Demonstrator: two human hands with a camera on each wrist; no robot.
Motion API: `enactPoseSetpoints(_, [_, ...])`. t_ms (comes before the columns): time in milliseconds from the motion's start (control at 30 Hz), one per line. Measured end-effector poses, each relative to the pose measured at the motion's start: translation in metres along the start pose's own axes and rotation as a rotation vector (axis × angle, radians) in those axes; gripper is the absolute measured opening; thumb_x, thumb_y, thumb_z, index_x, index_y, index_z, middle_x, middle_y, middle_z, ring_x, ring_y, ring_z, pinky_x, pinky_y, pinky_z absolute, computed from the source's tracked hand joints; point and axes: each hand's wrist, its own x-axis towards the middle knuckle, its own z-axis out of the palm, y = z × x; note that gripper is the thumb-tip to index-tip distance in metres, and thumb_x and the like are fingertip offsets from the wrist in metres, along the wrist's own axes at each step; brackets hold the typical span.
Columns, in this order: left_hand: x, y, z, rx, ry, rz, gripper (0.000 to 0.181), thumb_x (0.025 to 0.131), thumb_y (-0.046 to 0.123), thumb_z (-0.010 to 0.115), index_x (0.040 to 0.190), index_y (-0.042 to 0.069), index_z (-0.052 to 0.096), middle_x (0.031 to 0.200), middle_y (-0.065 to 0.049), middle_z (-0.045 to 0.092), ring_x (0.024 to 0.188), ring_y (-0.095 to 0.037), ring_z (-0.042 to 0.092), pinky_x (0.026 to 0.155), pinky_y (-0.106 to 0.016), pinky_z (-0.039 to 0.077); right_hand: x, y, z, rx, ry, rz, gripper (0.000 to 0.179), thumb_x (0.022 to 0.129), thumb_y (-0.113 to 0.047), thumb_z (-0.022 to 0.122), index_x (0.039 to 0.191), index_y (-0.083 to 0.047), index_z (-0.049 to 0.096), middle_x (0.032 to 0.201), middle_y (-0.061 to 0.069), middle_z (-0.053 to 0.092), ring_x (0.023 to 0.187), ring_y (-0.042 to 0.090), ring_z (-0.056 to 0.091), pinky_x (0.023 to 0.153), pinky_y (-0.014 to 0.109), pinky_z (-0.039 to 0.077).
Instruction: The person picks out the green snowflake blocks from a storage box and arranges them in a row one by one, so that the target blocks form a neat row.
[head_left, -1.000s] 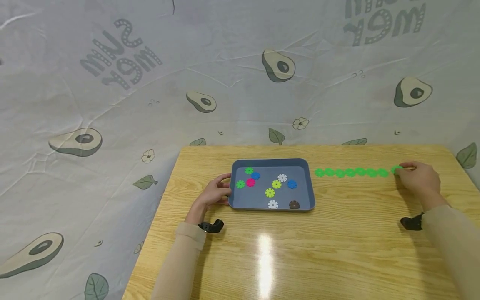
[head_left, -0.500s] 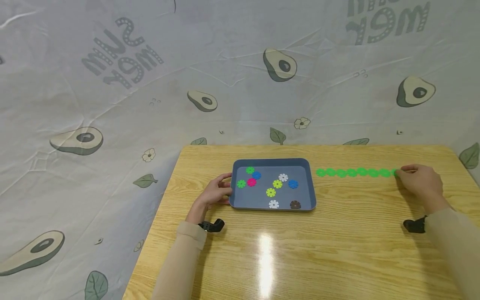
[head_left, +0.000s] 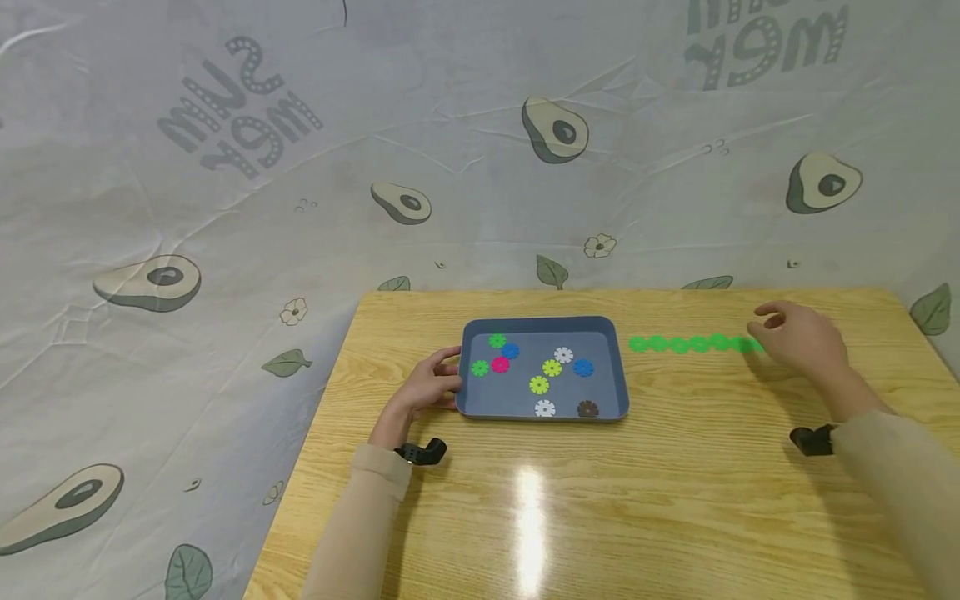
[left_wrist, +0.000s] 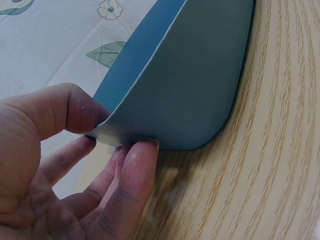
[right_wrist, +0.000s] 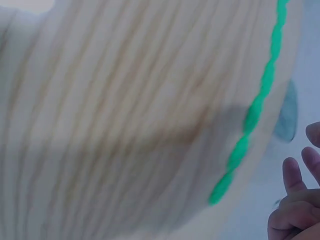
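Note:
My left hand (head_left: 429,385) grips the left wall of a blue-grey tray (head_left: 502,402). In the left wrist view the thumb lies at the rim and fingertips press the outer wall (left_wrist: 200,90). Loose notched plastic discs lie in the tray, among them a pink disc (head_left: 500,365), a brown disc (head_left: 588,409) and a yellow disc (head_left: 539,385). Right of the tray runs a row of green notched discs (head_left: 678,345). Over its right end hovers my right hand (head_left: 806,340), fingers loosely bent and holding nothing; it hides the last disc or discs. The right wrist view shows the row (right_wrist: 255,112) below the raised fingers.
Everything stands on a wooden table (head_left: 675,500), whose far edge meets a hanging cloth (head_left: 465,233) printed with avocados. Each wrist carries a black strap camera, such as the left wrist camera (head_left: 423,452).
My right hand set a green disc at the row's right end, let go, then rose and moved left above the row. The left hand and tray stayed put.

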Motion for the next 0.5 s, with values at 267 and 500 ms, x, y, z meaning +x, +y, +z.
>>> enactPoseSetpoints(267, [-0.002,0.002,0.000,0.002,0.000,0.004,0.071,0.093,0.000,0.064,0.158,0.021,0.045,0.129,-0.024,0.057,0.094,-0.027,0.066,0.067,-0.036,0.062,0.008,-0.058,0.016,0.002,-0.032,-0.118,0.057,0.106,-0.042,0.054,0.143,0.001,0.053,0.128,0.032,0.060,0.092,0.044,0.063,0.068,0.054,0.050])
enactPoseSetpoints(500, [-0.002,0.001,-0.001,-0.003,0.008,0.005,0.070,0.093,0.001,0.065,0.158,0.020,0.046,0.126,-0.021,0.058,0.090,-0.025,0.066,0.067,-0.036,0.063,0.015,-0.117,0.032,0.004,-0.062,-0.217,0.052,0.104,-0.038,0.060,0.141,-0.002,0.057,0.126,0.029,0.063,0.087,0.038,0.067,0.069,0.055,0.053])
